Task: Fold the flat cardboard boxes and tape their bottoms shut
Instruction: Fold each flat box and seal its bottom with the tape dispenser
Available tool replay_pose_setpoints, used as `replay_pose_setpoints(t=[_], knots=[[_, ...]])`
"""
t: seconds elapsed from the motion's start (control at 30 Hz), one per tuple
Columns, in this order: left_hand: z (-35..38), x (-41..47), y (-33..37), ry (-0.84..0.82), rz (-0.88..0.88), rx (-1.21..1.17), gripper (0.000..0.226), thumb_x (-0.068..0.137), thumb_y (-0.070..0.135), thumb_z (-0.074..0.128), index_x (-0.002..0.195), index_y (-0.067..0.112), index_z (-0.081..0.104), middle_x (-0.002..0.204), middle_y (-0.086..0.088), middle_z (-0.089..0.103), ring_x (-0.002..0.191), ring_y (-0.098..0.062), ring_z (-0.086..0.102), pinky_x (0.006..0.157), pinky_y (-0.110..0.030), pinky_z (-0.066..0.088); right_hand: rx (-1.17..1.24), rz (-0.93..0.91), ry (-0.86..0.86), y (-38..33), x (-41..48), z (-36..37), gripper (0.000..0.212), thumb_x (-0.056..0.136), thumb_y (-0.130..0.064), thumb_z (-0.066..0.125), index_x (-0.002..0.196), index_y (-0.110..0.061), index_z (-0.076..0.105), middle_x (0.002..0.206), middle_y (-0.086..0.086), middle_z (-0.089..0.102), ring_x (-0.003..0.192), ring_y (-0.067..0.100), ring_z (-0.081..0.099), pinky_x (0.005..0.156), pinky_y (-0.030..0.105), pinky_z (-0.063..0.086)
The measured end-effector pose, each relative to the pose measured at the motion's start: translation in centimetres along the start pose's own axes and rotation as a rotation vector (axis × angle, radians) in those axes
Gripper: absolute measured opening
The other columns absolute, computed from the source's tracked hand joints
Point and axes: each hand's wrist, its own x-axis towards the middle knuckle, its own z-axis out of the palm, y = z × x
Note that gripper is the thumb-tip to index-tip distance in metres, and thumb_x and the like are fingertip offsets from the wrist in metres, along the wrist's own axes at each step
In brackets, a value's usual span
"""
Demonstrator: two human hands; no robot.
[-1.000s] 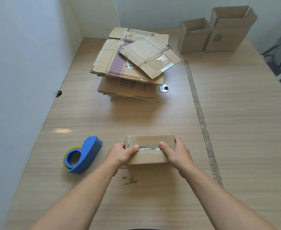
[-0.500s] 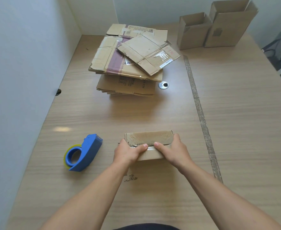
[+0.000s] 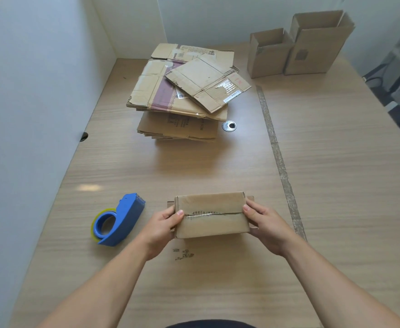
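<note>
Where the thumbs were pressing along the middle seam a moment ago, the left hand (image 3: 163, 229) and right hand (image 3: 267, 227) have slid out to the ends of the box (image 3: 212, 215). Each grip is now closed round a short side, so I'd judge the smoothing done and this bottom sealed. The box is a small brown corrugated block at the near middle of the surface (image 3: 336, 185), its ragged seam under what looks like clear tape, with the blue plastic dispenser (image 3: 118, 221) lying to its left and the creased flat stack (image 3: 184, 91) beyond.
</note>
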Motion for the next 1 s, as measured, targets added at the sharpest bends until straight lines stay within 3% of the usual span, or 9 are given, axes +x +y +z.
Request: replay_pose_setpoints(t=[0.13, 0.2, 0.3, 0.37, 0.47, 0.6, 0.77, 0.9, 1.0], knots=[[0.3, -0.8, 0.1, 0.002, 0.063, -0.088, 0.039, 0.107, 0.027, 0.035, 0.141, 0.02, 0.053, 0.135, 0.002, 0.063, 0.131, -0.016, 0.052, 0.111, -0.043, 0.041, 0.223, -0.027, 0.058, 0.5, -0.5, -0.6, 0.041, 0.092, -0.023, 0.057, 0.133, -0.02, 0.06, 0.121, -0.005, 0.071, 0.108, 0.007, 0.064, 0.106, 0.036, 0.044], [0.7, -1.4, 0.7, 0.012, 0.14, -0.045, 0.042, 0.106, 0.033, 0.035, 0.141, 0.021, 0.052, 0.136, 0.005, 0.062, 0.132, -0.012, 0.051, 0.112, -0.044, 0.039, 0.326, -0.033, 0.12, 0.5, -0.6, -0.8, 0.034, 0.095, -0.034, 0.052, 0.122, -0.018, 0.067, 0.115, -0.002, 0.071, 0.103, 0.013, 0.063, 0.095, 0.039, 0.049], [1.9, -2.0, 1.8, 0.097, 0.256, -0.024, 0.046, 0.098, 0.046, 0.051, 0.138, 0.022, 0.053, 0.129, 0.002, 0.064, 0.123, -0.009, 0.057, 0.107, -0.043, 0.044, 0.425, -0.002, 0.223, 0.1, -0.3, -0.7, 0.044, 0.098, -0.05, 0.046, 0.114, -0.014, 0.067, 0.113, 0.01, 0.067, 0.102, 0.022, 0.063, 0.085, 0.041, 0.05], [2.7, -2.0, 2.3, 0.129, 0.296, 0.019, 0.055, 0.087, 0.054, 0.056, 0.135, 0.027, 0.053, 0.127, 0.002, 0.063, 0.118, -0.005, 0.059, 0.104, -0.039, 0.046, 0.327, 0.013, 0.193, -0.5, -0.3, -0.1, 0.044, 0.1, -0.048, 0.047, 0.12, -0.013, 0.065, 0.116, 0.012, 0.071, 0.105, 0.026, 0.067, 0.085, 0.039, 0.051], [3.3, -1.6, 2.8, 0.173, 0.364, 0.209, 0.054, 0.086, 0.053, 0.062, 0.134, 0.031, 0.053, 0.129, 0.009, 0.056, 0.118, -0.001, 0.056, 0.104, -0.032, 0.046, 0.19, -0.082, 0.189, -1.0, -0.4, 0.4, 0.029, 0.101, -0.022, 0.055, 0.127, -0.011, 0.06, 0.117, 0.01, 0.072, 0.102, 0.025, 0.069, 0.08, 0.034, 0.056], [3.4, -1.6, 2.6, 0.212, 0.407, 0.261, 0.04, 0.082, 0.04, 0.063, 0.121, 0.039, 0.056, 0.126, 0.01, 0.061, 0.117, 0.0, 0.057, 0.099, -0.028, 0.047, -0.052, -0.322, 0.243, -0.7, -0.8, -0.5, 0.038, 0.095, 0.0, 0.058, 0.126, -0.02, 0.058, 0.122, 0.003, 0.065, 0.112, 0.016, 0.064, 0.094, 0.035, 0.053], [3.0, -2.0, 0.9, 0.272, 0.352, 0.279, 0.022, 0.096, 0.017, 0.062, 0.114, 0.03, 0.058, 0.116, 0.013, 0.067, 0.114, -0.002, 0.06, 0.098, -0.032, 0.049, -0.109, -0.352, 0.227, -0.1, -2.4, -1.2, 0.042, 0.085, -0.032, 0.062, 0.126, -0.038, 0.057, 0.115, -0.004, 0.068, 0.114, 0.013, 0.063, 0.1, 0.035, 0.047], [2.5, -2.7, -0.2, 0.311, 0.324, 0.31, 0.02, 0.096, 0.017, 0.062, 0.111, 0.029, 0.06, 0.108, 0.017, 0.069, 0.107, -0.002, 0.063, 0.094, -0.035, 0.051, -0.218, -0.397, 0.17, -0.1, -3.3, -1.4, 0.041, 0.088, -0.049, 0.056, 0.129, -0.044, 0.055, 0.119, -0.006, 0.066, 0.112, 0.012, 0.063, 0.096, 0.04, 0.051], [2.1, -3.2, 0.1, 0.451, 0.437, 0.334, 0.021, 0.093, 0.017, 0.066, 0.108, 0.029, 0.058, 0.102, 0.016, 0.065, 0.105, -0.007, 0.062, 0.088, -0.028, 0.049, -0.357, -0.527, 0.239, -0.7, -3.6, -1.4, 0.043, 0.085, -0.055, 0.054, 0.125, -0.04, 0.057, 0.119, -0.008, 0.063, 0.109, 0.003, 0.059, 0.093, 0.028, 0.05]])
